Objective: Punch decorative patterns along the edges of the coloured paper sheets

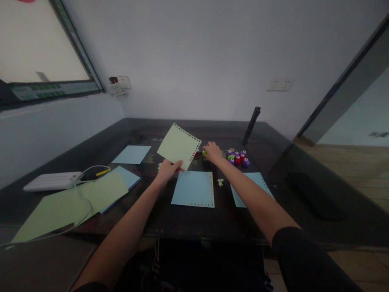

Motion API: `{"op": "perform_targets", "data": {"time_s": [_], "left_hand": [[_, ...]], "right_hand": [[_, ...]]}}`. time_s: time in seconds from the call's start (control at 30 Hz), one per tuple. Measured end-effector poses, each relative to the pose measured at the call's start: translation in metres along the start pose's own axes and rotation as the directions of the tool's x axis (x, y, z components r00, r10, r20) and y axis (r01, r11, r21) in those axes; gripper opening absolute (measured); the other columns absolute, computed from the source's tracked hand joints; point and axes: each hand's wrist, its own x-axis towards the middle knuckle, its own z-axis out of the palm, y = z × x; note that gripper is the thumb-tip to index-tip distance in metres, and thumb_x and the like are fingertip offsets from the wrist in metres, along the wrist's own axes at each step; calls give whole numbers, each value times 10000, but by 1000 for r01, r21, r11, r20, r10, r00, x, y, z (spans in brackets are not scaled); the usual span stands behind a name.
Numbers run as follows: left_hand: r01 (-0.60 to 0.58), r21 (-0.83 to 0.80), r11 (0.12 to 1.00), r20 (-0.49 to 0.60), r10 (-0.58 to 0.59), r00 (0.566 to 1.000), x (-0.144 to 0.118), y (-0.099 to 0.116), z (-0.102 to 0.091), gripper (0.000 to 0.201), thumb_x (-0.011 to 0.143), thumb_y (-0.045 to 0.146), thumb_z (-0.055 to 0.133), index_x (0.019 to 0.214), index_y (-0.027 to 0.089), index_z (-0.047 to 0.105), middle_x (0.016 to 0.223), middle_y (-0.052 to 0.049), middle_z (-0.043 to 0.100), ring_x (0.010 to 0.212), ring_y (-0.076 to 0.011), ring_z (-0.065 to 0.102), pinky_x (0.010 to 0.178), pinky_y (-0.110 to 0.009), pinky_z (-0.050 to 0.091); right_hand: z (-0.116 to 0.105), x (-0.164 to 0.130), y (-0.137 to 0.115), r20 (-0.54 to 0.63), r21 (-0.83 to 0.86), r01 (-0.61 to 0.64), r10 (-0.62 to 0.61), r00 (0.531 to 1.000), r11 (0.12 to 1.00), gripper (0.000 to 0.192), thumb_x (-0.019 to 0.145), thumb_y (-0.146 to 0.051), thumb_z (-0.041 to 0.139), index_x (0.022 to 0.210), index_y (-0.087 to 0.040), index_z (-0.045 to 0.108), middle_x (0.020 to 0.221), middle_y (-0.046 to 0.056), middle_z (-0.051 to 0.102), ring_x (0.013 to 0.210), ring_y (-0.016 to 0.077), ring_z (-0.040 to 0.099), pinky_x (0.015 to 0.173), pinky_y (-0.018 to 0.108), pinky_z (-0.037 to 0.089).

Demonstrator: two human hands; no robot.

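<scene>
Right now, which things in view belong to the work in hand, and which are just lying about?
In use, it seems:
- pale green punched sheet, held in the left hand
- green round piece, by the right hand
- blue punched sheet, in front

Probably just lying about:
- white box, left
- black stick-like object, back right
- dark flat object, right
</scene>
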Motion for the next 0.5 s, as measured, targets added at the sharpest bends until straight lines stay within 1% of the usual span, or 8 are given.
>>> {"op": "perform_targets", "data": {"time_s": [0.13,0.23,0.3,0.37,0.43,0.47,0.5], "left_hand": [[2,-6,1000,0,-2,1000,1,-3,0,183,750,235,627,847,81,636,525,-32,642,513,-153,607,498,-230,440],[-22,-44,999,18,22,1000,3,-7,-1,201,736,260,639,830,82,639,539,-37,649,503,-147,592,495,-231,431],[-32,-54,998,23,34,999,3,-8,-1,205,734,275,641,806,83,640,538,-39,648,488,-139,576,491,-229,424],[-35,-52,998,20,36,999,1,-6,-1,202,739,279,635,791,84,642,534,-40,645,484,-133,569,493,-228,424],[-33,-66,997,19,34,999,-2,-3,1,200,745,278,633,794,85,646,540,-40,646,497,-133,577,504,-227,433],[-29,-82,996,24,31,999,-3,-2,3,199,745,277,635,801,86,647,546,-40,647,508,-134,584,512,-227,439],[-21,-105,994,34,25,999,-5,-2,5,201,743,276,642,809,87,647,556,-40,649,517,-133,591,518,-226,444]], "right_hand": [[-2,6,-1,37,-49,55,-53,998,997,283,808,-143,542,1055,-197,669,1154,145,537,1118,287,420,847,375,402],[-5,5,-1,30,-58,86,-85,996,995,240,800,-147,568,1012,-180,674,1138,141,552,1123,285,419,871,375,386],[-7,1,0,6,-34,125,-125,992,992,215,791,-175,601,997,-166,662,1125,138,567,1126,282,426,892,379,377],[-8,-7,2,-49,75,145,-141,989,987,202,795,-224,617,981,-149,639,1083,133,595,1088,267,469,889,374,385],[-12,-17,6,-113,287,116,-87,990,951,209,818,-283,595,974,-144,605,987,114,633,975,239,545,834,360,422],[-14,-24,9,-129,417,88,-37,991,905,220,830,-312,577,979,-151,586,929,94,644,893,220,579,786,350,444],[-17,-31,12,-131,545,63,11,991,836,230,833,-338,565,982,-161,567,872,69,648,814,203,601,733,340,461]]}}
